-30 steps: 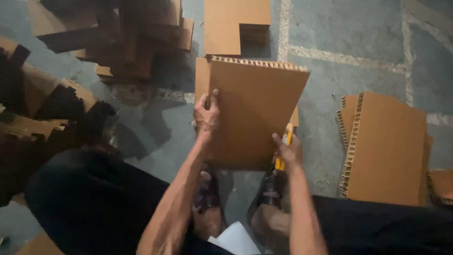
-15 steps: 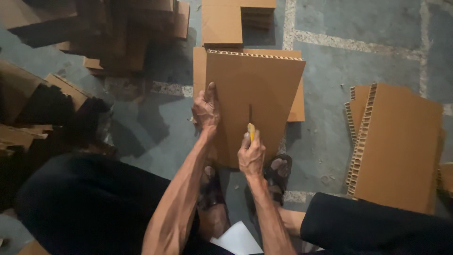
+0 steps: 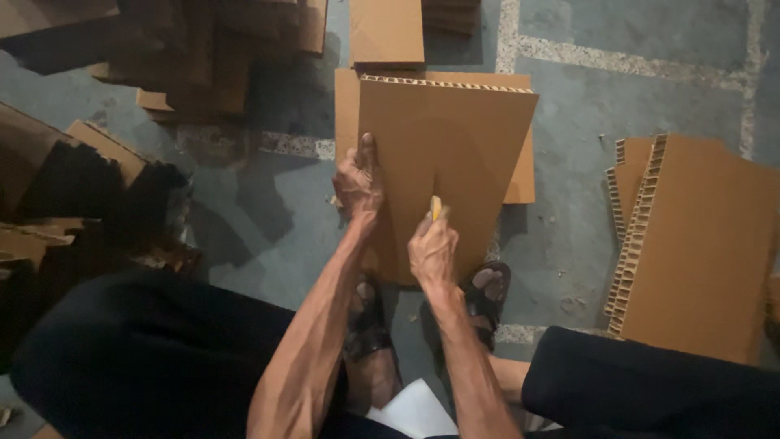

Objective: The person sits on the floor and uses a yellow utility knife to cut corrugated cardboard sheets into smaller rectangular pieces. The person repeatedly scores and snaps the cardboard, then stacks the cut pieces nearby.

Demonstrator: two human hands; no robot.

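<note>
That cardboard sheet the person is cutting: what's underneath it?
Under the cardboard sheet lies another flat brown board, showing along its top and side edges, on the grey floor. Near the sheet's lower edge, two sandalled feet show. How many boards lie beneath is hidden.

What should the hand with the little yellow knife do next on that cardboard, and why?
Probably pull the yellow knife down toward the body. The right hand holds it at the lower end of a slit in the cardboard sheet, the left hand steadies the sheet's edge, and uncut board lies below the blade.
</note>
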